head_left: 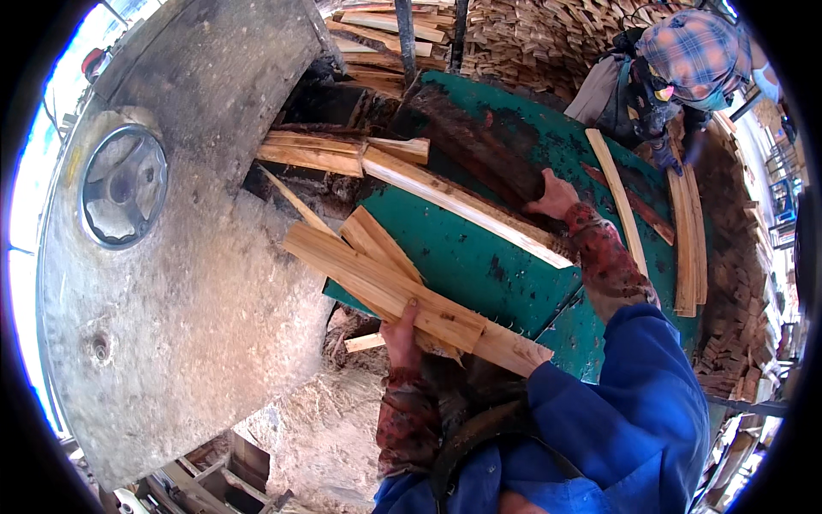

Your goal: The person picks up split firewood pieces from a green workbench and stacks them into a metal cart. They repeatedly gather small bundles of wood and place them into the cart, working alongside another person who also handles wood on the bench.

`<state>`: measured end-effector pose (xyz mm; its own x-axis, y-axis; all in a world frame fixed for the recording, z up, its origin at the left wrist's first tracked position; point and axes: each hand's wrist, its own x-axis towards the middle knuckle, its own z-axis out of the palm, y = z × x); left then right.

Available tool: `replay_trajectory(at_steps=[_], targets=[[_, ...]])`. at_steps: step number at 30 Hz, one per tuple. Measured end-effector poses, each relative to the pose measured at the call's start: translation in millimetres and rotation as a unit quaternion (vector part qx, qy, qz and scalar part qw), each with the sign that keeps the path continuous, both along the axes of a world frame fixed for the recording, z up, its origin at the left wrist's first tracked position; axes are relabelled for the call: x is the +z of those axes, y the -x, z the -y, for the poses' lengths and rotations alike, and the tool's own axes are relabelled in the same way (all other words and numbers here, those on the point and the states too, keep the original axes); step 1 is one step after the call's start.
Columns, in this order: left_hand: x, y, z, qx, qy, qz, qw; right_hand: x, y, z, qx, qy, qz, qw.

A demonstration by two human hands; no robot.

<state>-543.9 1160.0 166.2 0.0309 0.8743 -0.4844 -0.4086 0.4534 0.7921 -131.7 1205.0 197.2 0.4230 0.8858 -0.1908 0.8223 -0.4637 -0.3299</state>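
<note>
My left hand (402, 336) is closed around several pale sawn boards (385, 278), its thumb on top. They lie slantwise in front of me, overlapping, near the edge of the green metal table (479, 287). Farther out, my right hand (555, 197) grips the near end of a dark brown, rough slab (484, 154) on the table; its fingertips are partly hidden. Between my hands lies a long squared piece of wood (462, 206) with a pale sawn side. Its far end meets more wood strips (312, 154) beside the machine.
A large dusty metal panel with a handwheel (124, 187) stands at left. Across the table a co-worker in a plaid cap (693, 56) holds long strips (685, 231). Another narrow strip (618, 201) lies on the table. Stacked wood (539, 43) rises behind; sawdust (317, 437) lies below.
</note>
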Motion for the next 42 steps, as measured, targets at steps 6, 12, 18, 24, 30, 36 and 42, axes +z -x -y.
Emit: replay_trajectory(at_steps=[6, 12, 18, 24, 30, 36, 42], targets=[[-24, 6, -1, -0.005, 0.005, -0.004, 1.0, 37, -5, 15, -0.027, -0.032, 0.045, 0.998], [-21, 6, 1, 0.003, -0.012, 0.008, 1.0, 87, 1, 48, -0.017, -0.198, 0.032, 0.979], [-32, 9, 1, -0.012, 0.008, -0.033, 0.999, 126, 108, 71, 0.069, -0.232, -0.061, 0.968], [-40, 11, 5, 0.025, -0.025, 0.031, 0.999, 69, 209, 57, 0.127, -0.133, -0.196, 0.963], [-20, 20, 6, -0.008, 0.04, 0.117, 0.992, 5, 251, 55, 0.236, -0.072, -0.114, 0.962], [-8, 10, 4, 0.039, 0.023, 0.154, 0.987, 14, 239, 49, 0.321, -0.157, -0.13, 0.925], [-15, 5, 2, 0.068, 0.02, 0.11, 0.991, 17, 198, -74, 0.217, -0.32, -0.042, 0.921]])
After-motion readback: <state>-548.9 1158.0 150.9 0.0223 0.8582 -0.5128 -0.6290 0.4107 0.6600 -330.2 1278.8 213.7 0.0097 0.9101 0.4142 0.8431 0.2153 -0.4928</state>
